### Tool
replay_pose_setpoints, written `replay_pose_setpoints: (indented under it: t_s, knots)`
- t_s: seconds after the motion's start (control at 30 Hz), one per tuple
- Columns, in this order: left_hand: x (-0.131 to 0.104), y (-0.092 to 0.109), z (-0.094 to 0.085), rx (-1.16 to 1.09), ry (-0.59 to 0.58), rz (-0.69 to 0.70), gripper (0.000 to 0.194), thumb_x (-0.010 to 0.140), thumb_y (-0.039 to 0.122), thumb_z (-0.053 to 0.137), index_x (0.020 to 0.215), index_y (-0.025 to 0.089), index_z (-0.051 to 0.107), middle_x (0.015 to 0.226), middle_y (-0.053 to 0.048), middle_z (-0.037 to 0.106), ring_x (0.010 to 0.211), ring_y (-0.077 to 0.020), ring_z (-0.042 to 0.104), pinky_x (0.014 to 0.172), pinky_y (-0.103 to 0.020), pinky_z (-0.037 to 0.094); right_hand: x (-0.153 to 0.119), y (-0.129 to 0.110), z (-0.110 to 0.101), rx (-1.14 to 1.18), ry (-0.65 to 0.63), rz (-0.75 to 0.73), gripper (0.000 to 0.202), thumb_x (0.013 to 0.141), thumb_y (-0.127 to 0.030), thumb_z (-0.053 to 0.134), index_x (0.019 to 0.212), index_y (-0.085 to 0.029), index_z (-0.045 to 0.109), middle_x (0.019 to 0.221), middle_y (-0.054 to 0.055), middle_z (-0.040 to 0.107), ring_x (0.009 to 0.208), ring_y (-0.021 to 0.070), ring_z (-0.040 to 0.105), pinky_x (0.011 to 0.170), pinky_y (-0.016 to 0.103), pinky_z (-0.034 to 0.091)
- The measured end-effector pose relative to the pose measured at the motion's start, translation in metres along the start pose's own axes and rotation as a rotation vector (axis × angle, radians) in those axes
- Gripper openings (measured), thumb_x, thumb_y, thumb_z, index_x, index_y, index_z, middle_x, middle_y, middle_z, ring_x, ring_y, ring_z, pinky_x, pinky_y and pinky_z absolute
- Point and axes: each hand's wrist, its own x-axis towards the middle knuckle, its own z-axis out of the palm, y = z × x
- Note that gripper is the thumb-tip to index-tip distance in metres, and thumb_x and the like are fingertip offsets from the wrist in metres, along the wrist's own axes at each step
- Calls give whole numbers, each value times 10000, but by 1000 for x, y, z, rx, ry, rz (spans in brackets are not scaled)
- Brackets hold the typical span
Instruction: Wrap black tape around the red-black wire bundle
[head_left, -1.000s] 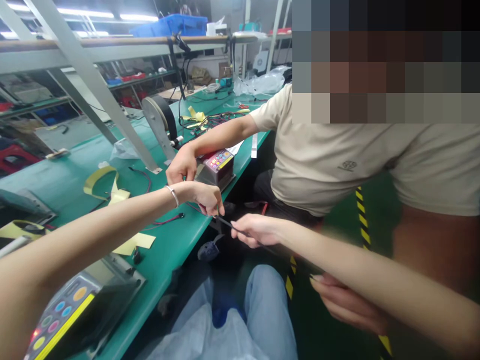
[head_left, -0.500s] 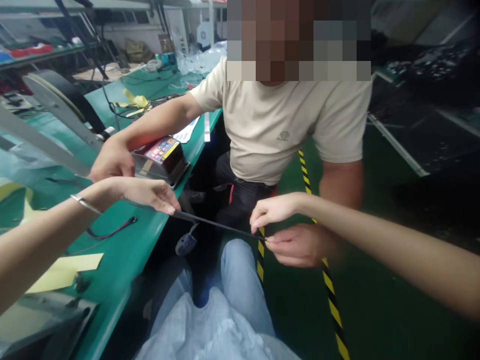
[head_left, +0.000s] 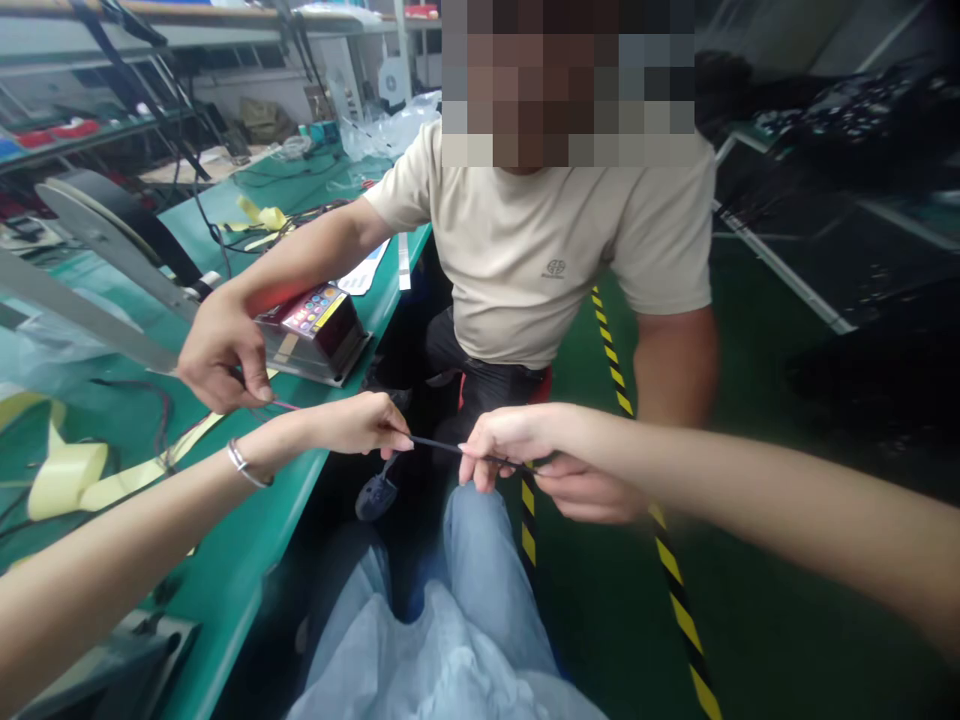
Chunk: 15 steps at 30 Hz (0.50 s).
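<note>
Pale indoor light washes the green table (head_left: pixel 240 560) and a co-worker's beige shirt (head_left: pixel 517 270), glancing off the table's front edge, while the space below (head_left: pixel 277 610) and the right-hand background (head_left: pixel 870 360) sink toward black. A red glow tints the co-worker's forearm (head_left: pixel 296 265) beside a lit panel (head_left: pixel 313 310). The wide lens stretches the wearer's forearms (head_left: pixel 750 505) toward the frame's edges; the wearer's hands (head_left: pixel 366 422) and black cord (head_left: pixel 436 444) read fairly clearly against softer surroundings, and coarse pixel blocks (head_left: pixel 568 80) mask the co-worker's head.

A narrow gap separates the person's left grip (head_left: pixel 367 422) and right grip (head_left: pixel 514 440), spanned by a dark cord (head_left: pixel 435 443), as a co-worker's hand (head_left: pixel 589 490) crowds the latter and a control box (head_left: pixel 322 322) obstructs the edge of the worktop (head_left: pixel 262 522)
</note>
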Motion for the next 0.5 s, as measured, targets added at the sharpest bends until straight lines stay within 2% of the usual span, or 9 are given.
replay_pose_setpoints:
  t_s: [0.1,0.2,0.3,0.4,0.5]
  knots:
    - [0,2,0,15,-30,1,359,830,437,484,779,125,654,633,-33,625,493,-90,497,450,-176,362,-2,5,-21,-150,-160,91,255,749,-241,484,748,-96,693,736,89,672,669,161,594,673,286,451]
    - [10,14,7,57,-12,0,370,838,446,474,727,135,641,625,-30,638,503,-94,518,465,-179,356,-9,12,-42,-288,-172,129,255,748,-298,569,691,-89,703,705,75,667,628,121,550,647,235,427]
    - [28,33,21,84,59,70,351,855,436,457,773,155,650,663,-24,659,568,-103,562,534,-181,379,-12,18,-55,-251,-242,158,264,693,-353,674,754,-99,710,731,53,670,646,107,555,635,200,430]
    - [45,48,36,140,136,118,269,853,367,485,808,175,668,703,-23,668,635,-120,584,578,-191,380,-5,23,-58,-218,-348,213,255,573,-284,779,727,-100,695,705,34,668,635,117,576,587,193,445]
    - [53,55,48,153,189,93,204,831,318,523,815,194,685,774,-25,684,706,-142,598,612,-203,383,6,28,-56,-189,-402,277,110,584,-132,737,653,-75,673,673,31,667,641,136,595,566,201,448]
